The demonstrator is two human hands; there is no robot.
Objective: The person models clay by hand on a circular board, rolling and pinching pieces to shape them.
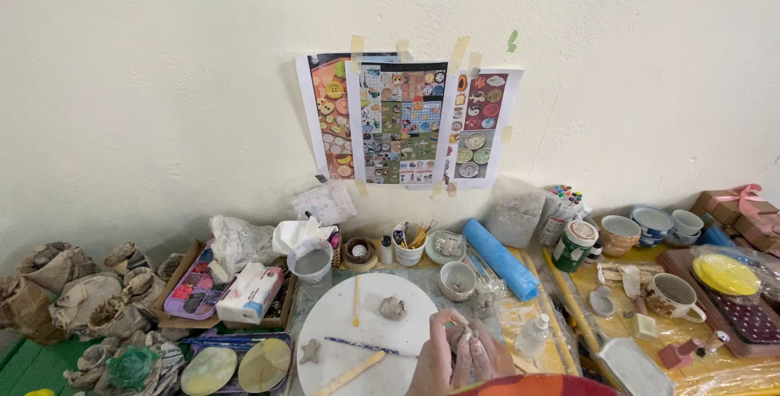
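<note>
Both hands meet at the near edge of the scene, my left hand [431,359] and right hand [481,357] cupped and closed around a small grey clay lump [461,336] over the near right rim of the round white board [374,363]. Only a rough, dull top of the lump peeks out between my fingers, so I cannot tell its long axis or which way it points. Another grey clay piece [392,307] lies on the board farther off, to the left.

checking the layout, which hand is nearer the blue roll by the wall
Right. The right hand is on the roll's side, below the blue roll. The left hand is pressed against it, farther left. Both cup a small clay lump.
</note>
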